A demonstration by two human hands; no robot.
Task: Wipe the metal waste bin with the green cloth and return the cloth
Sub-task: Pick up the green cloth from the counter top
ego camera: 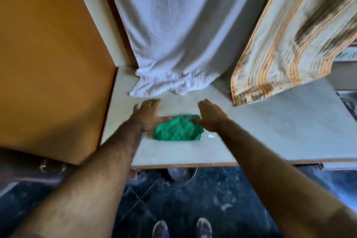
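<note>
A folded green cloth [178, 129] lies on the pale tabletop [270, 121], near its front edge. My left hand [149, 115] hovers flat just left of the cloth, fingers apart, thumb over the cloth's upper left corner. My right hand [210, 115] is flat and spread at the cloth's right side, thumb over its top edge. Neither hand grips anything. The metal waste bin [182, 174] stands on the floor under the table's front edge; only part of its round rim shows.
A white towel [173, 35] hangs at the back and rests on the tabletop. A striped cloth [289, 44] hangs at the right. An orange wooden panel [48, 63] walls off the left. Dark floor [193, 203] and my feet lie below.
</note>
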